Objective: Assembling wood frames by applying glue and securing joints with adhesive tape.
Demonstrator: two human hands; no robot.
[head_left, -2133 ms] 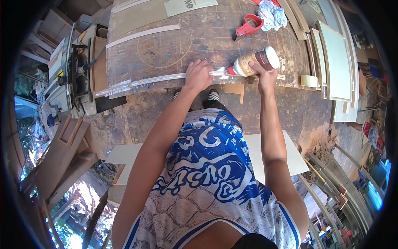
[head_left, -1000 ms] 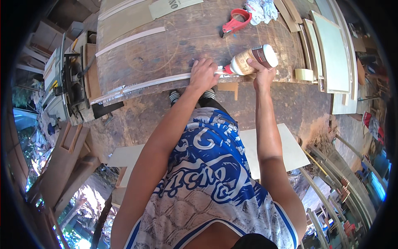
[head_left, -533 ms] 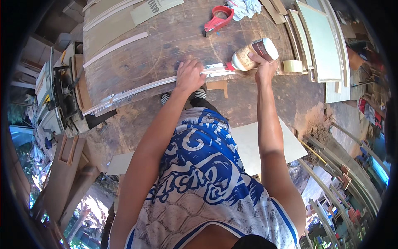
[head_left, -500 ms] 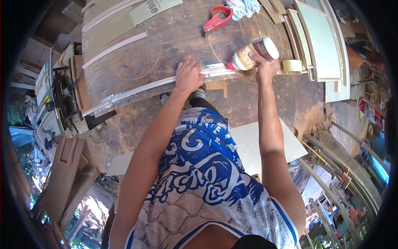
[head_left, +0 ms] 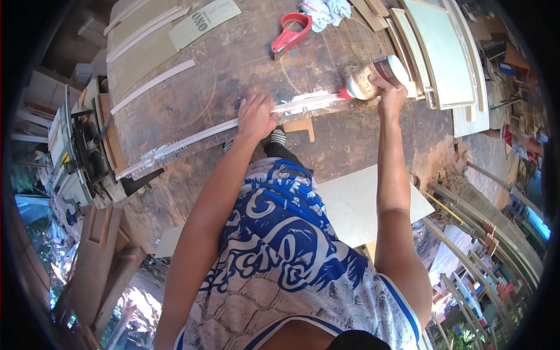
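A white glue bottle (head_left: 363,83) with a red nozzle is tilted almost on its side, gripped by my right hand (head_left: 391,95). Its tip touches or nearly touches the right end of a long, thin wooden strip (head_left: 201,136) lying along the near edge of the workbench (head_left: 233,73). Over the strip's middle, my left hand (head_left: 257,118) is closed with its fingers curled around it; the fingertips are partly hidden. White streaks, like glue, show along the strip and the bench edge.
A red tape dispenser (head_left: 291,34) and a crumpled cloth (head_left: 324,13) lie farther back. Pale panels (head_left: 440,52) are stacked at the right, thin wood strips (head_left: 153,86) and cardboard (head_left: 205,22) at the left. A pale board (head_left: 350,201) is below the bench edge.
My right hand and the bottle have moved right along the strip, the nozzle now farther from my left hand. The left hand keeps its hold, and the view has shifted slightly.
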